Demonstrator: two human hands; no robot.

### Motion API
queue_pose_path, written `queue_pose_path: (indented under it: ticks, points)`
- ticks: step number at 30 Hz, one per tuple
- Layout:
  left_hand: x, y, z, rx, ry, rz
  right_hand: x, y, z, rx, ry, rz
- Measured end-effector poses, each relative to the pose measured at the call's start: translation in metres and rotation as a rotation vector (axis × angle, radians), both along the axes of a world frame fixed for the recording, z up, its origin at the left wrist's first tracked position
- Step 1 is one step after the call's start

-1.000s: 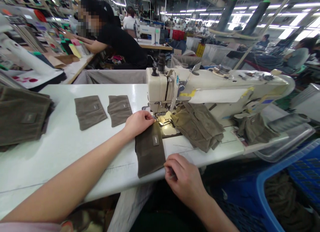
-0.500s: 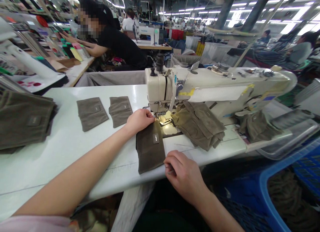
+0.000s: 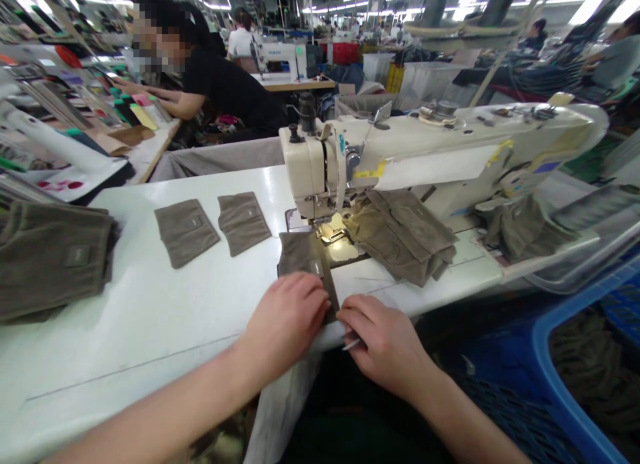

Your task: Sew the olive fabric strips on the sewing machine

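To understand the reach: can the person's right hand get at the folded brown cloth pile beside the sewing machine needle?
Probably yes. The right hand is close below the folded brown cloth pile, with only a strip of white sewing table between them, though its fingers hold a small metal tool.

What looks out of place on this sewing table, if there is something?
The olive fabric pieces beside the sewing machine's presser foot lie in a rumpled heap, which looks odd next to the flat, separately laid pieces on the table's left side.
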State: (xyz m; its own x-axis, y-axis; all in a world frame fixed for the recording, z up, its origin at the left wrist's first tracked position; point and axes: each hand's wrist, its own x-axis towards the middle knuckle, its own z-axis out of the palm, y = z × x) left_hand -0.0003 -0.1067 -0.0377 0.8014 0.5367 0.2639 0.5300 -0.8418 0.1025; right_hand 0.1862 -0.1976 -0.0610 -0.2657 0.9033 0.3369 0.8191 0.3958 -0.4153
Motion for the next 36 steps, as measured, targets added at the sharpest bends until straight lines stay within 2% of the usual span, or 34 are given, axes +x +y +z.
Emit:
queue_pose_path:
  ticks: [3, 6, 17, 21, 28, 36]
  points:
    - [-0.015, -0.033, -0.015, 0.109, 0.021, -0.123, 0.002, -0.001, -0.002, -0.014, 0.001, 0.007]
    - [-0.024, -0.038, -0.025, 0.179, 0.044, -0.169, 0.003, 0.001, -0.002, -0.022, 0.004, 0.002]
    - [-0.021, -0.018, -0.025, 0.155, 0.011, -0.185, 0.002, 0.012, 0.000, -0.028, -0.008, -0.028]
    - [-0.019, -0.008, -0.025, 0.163, -0.009, -0.175, 0.009, 0.016, 0.004, 0.024, -0.011, -0.070]
    - [-0.017, 0.012, -0.020, 0.167, -0.007, -0.174, 0.045, 0.019, 0.021, 0.211, -0.010, -0.292]
    - [-0.014, 0.033, -0.019, 0.094, -0.049, -0.155, 0.073, 0.021, 0.032, 0.269, -0.125, -0.498]
